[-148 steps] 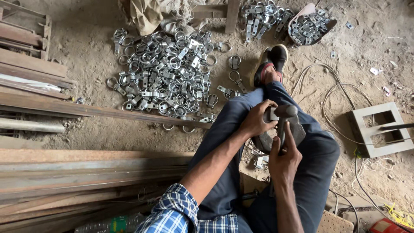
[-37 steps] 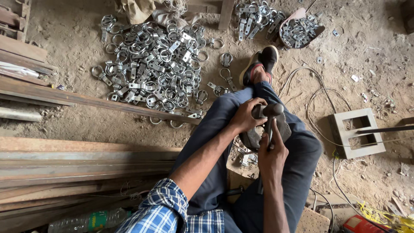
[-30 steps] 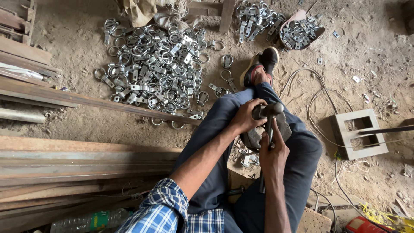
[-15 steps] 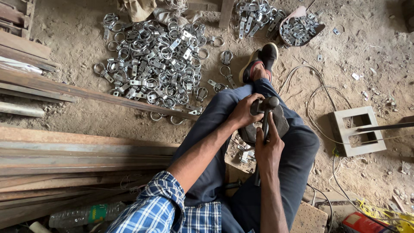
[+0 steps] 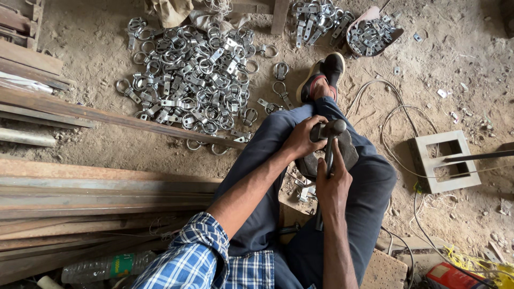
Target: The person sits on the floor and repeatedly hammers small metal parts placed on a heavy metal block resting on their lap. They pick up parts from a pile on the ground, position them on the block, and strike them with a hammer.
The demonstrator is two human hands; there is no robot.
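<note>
You sit in a rough metalworking workshop: bare dirt floor [image 5: 471, 48], a heap of stamped steel ring clamps [image 5: 193, 75], more brackets in a pan [image 5: 372, 35], rusty steel bars [image 5: 101, 184], loose cable [image 5: 391, 118], a hollow concrete block [image 5: 444, 160].

The hammer [image 5: 328, 140] has a dull, dark metal head and a dark shaft, resting on a rough grey stone block [image 5: 349, 155]. The heap of ring clamps [image 5: 193, 80] is bright, shiny plated metal. The long bars [image 5: 96, 187] at the side are rusty, matt steel. The trousers [image 5: 369, 198] are plain matt cloth, the checked sleeve [image 5: 187, 262] woven cotton. The ground [image 5: 455, 69] is dusty, gritty earth.
</note>
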